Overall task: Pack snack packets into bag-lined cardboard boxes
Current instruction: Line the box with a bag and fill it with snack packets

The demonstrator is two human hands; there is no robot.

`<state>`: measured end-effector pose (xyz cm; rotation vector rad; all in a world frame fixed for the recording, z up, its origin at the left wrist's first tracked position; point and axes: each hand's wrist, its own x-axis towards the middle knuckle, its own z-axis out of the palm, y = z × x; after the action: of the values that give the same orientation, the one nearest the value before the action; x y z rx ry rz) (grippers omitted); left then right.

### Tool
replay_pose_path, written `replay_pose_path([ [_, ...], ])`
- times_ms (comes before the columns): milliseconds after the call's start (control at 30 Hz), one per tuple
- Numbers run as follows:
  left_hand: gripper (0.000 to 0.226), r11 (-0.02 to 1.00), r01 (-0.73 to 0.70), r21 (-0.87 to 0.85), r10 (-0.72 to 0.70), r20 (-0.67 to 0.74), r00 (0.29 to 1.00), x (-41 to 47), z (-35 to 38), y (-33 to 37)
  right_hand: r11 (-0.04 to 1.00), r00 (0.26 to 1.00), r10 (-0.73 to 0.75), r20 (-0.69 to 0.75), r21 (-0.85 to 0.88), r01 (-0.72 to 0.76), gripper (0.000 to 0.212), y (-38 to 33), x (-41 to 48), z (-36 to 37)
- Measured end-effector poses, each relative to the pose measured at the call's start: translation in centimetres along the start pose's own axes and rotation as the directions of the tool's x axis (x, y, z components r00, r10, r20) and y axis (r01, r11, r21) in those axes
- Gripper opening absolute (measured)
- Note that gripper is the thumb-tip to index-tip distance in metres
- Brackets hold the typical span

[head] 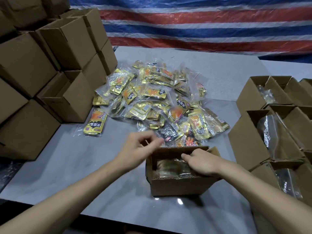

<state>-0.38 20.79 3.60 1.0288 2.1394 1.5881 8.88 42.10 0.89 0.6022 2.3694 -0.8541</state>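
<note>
Your right hand [200, 163] reaches into open box [177, 186] near centre of surface [81, 166], fingers loose, resting on shiny bag liner [168, 168]. Your left hand [140, 146] hovers at box's far-left corner, fingers curled, blurred; cannot tell grip. Snack packet pile [157, 98] just beyond box.

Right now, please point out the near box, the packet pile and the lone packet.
near box [175, 186], head view, front wall
packet pile [152, 98], head view, middle of heap
lone packet [95, 123], head view, gold front
</note>
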Motion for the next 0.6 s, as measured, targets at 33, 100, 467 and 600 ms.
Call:
replay_pose_path([
  [33,0.038,0.997,0.003,0.071,0.007,-0.149,0.989,0.5,-0.9,-1.0,1.000,1.000,0.000,0.002,-0.011,0.000,0.054,0.1,0.1,0.1],
  [100,0.029,0.962,0.134,0.240,-0.050,-0.326,0.944,2.1,-2.9,-3.8,1.000,1.000,-0.001,0.000,-0.031,0.001,0.051,0.0,0.2,0.4],
  [467,0.089,0.316,0.688,0.653,-0.731,-0.296,0.615,2.4,-11.9,-20.0,0.998,0.999,0.004,-0.054,-0.064,-0.007,0.041,0.7,-0.3,1.5],
  [600,0.089,0.300,0.629,0.717,-0.709,-0.274,0.650,0.4,-10.1,-20.8,0.997,0.994,0.048,-0.097,-0.064,-0.054,0.046,0.2,0.1,1.8],
])
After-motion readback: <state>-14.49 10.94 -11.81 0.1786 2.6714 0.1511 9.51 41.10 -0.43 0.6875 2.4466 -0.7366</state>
